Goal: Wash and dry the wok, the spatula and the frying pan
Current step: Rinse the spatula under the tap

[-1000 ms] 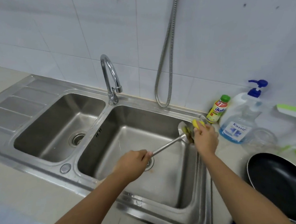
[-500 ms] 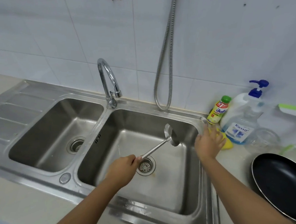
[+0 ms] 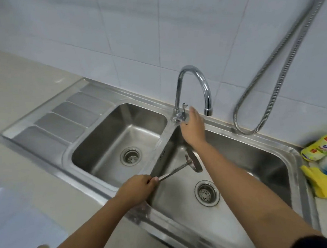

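My left hand (image 3: 137, 187) grips the handle of the metal spatula (image 3: 183, 166), whose blade hangs over the right basin of the steel double sink (image 3: 288, 153). My right hand (image 3: 193, 128) reaches across to the base of the chrome tap (image 3: 193, 87), its fingers at the small lever (image 3: 183, 108); how firmly they hold it I cannot tell. No water runs from the spout. The frying pan and the wok are out of view.
A yellow sponge cloth (image 3: 323, 183) lies on the counter at the right edge, beside a yellow dish-soap bottle (image 3: 321, 148). A metal shower hose (image 3: 283, 73) loops down the tiled wall. The left basin (image 3: 121, 134) and the ribbed drainboard (image 3: 61, 119) hold nothing.
My right hand left the yellow sponge on the counter at right and swung left to the tap lever. The left hand pulled the spatula toward the left of the basin. The view turned left.
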Motion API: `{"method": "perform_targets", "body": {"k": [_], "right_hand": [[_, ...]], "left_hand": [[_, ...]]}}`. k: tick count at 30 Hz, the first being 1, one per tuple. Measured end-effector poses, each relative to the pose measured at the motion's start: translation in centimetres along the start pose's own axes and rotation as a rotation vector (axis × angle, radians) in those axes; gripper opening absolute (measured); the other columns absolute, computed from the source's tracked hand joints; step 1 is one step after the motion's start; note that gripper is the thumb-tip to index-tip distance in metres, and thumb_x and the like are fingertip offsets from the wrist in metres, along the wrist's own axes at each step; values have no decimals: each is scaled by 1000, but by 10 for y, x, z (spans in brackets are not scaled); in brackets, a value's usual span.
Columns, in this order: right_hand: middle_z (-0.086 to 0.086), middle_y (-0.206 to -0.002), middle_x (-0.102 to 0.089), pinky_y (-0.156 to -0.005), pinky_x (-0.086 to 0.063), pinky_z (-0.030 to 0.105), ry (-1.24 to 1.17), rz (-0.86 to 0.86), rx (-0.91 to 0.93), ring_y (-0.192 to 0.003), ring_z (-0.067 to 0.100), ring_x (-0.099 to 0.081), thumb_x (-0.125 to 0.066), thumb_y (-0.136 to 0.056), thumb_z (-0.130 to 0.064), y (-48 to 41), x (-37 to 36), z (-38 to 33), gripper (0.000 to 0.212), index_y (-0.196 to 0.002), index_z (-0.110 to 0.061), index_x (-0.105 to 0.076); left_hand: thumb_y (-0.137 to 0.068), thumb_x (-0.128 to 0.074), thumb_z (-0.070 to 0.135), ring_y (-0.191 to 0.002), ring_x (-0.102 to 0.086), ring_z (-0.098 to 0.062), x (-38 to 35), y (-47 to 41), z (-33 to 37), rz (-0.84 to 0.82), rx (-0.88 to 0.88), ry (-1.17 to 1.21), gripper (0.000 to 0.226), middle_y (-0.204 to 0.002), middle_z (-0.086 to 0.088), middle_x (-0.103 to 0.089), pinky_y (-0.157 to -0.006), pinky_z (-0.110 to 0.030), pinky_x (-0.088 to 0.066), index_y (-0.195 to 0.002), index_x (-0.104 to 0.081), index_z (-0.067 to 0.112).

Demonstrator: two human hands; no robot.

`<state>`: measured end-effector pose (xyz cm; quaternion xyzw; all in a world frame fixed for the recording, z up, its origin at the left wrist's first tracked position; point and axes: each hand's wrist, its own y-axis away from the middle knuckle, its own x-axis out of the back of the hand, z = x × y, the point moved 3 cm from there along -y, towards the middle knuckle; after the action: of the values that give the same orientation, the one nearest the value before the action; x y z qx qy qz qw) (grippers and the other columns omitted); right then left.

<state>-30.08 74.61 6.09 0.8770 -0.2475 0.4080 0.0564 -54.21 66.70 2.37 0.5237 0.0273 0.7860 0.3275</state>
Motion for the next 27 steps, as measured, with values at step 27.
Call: {"method": "perform_targets", "body": {"k": [27], "right_hand": [[9,-77,-63,-62,-46,28,-390,-111,-841,-68,20,-58,-52,-94,-18,76,-32,135,22,-81,-7,-65]], "left_hand": [[-98,-37,52,-80,-58,-22,11,-69,-5,-91,-188,-4,49,-80,-3,-60,-71,-32,-44,-77,-61,15]]}}
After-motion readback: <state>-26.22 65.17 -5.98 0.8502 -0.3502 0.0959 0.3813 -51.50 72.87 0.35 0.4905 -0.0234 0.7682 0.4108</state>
